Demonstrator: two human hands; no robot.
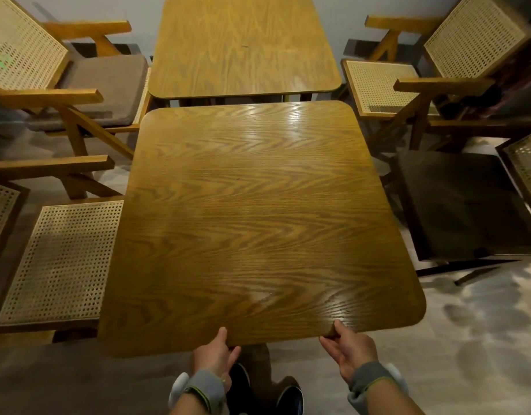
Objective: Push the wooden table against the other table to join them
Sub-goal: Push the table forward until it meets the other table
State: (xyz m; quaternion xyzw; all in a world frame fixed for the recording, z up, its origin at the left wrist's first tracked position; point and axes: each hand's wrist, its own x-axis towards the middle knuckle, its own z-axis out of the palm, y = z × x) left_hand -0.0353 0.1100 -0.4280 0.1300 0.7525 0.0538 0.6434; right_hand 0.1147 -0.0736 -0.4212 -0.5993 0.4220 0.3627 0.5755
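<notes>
A square wooden table with rounded corners fills the middle of the view, its near edge right in front of me. My left hand grips that near edge left of centre, thumb on top, fingers under. My right hand grips the same edge further right in the same way. A second wooden table of the same kind stands beyond it against the far wall. A narrow dark gap shows between the two tabletops, and the near top is turned slightly out of line with the far one.
Cane-seat wooden chairs flank both tables: one with a brown cushion at far left, one at near left, one at far right, and a dark-seated one at near right. My shoes stand on the pale floor below.
</notes>
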